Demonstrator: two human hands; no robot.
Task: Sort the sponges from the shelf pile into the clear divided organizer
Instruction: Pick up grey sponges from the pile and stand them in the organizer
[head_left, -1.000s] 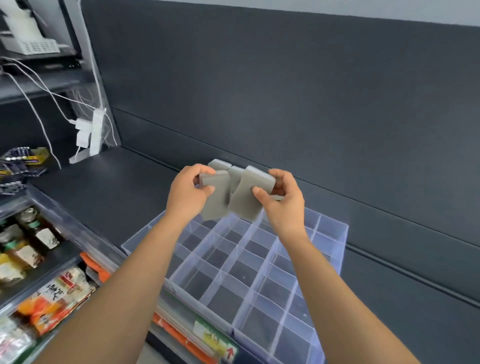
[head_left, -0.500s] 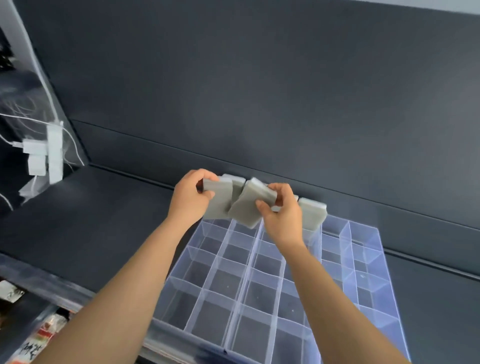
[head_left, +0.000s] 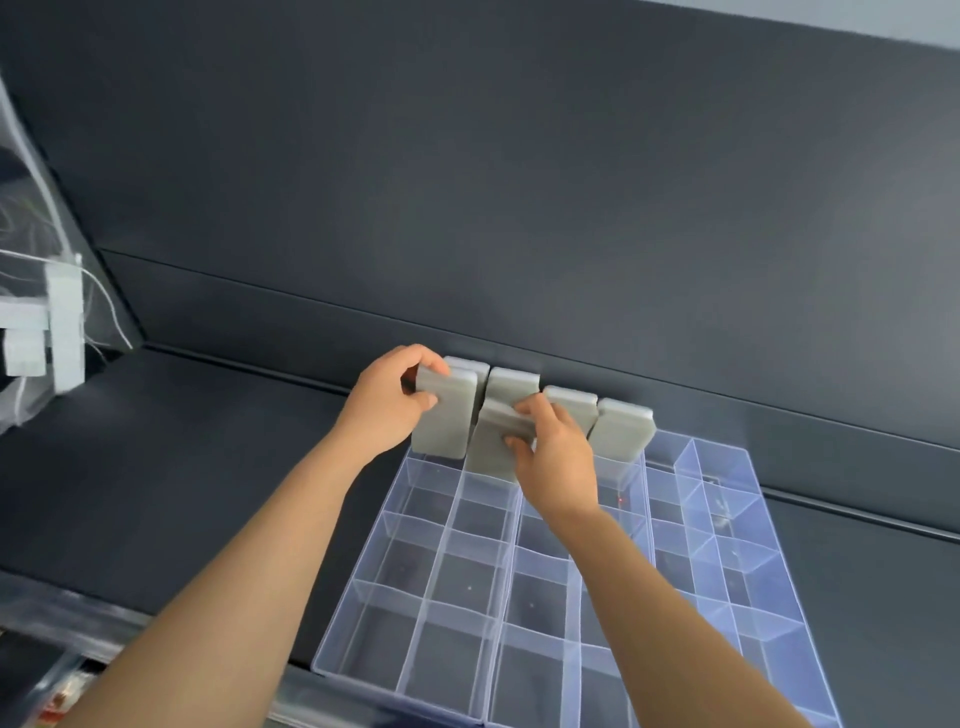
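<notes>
Organizer (head_left: 540, 587) front cells open from above; back row blocked by upright sponges (head_left: 621, 434) & wall (head_left: 467, 208).

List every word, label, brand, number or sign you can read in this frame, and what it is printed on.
No readable text in this frame.
Gray sponges: plain, no print visible.
Clear divided organizer: no label or marking.
Packages at the bottom left edge: some colour, too blurred to read.
White objects at the left edge: no legible marking.

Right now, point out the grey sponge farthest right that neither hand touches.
The sponge at the row's right end. It stands alone in the organizer's back row, clear of the right hand; the left hand grips the leftmost.
</notes>
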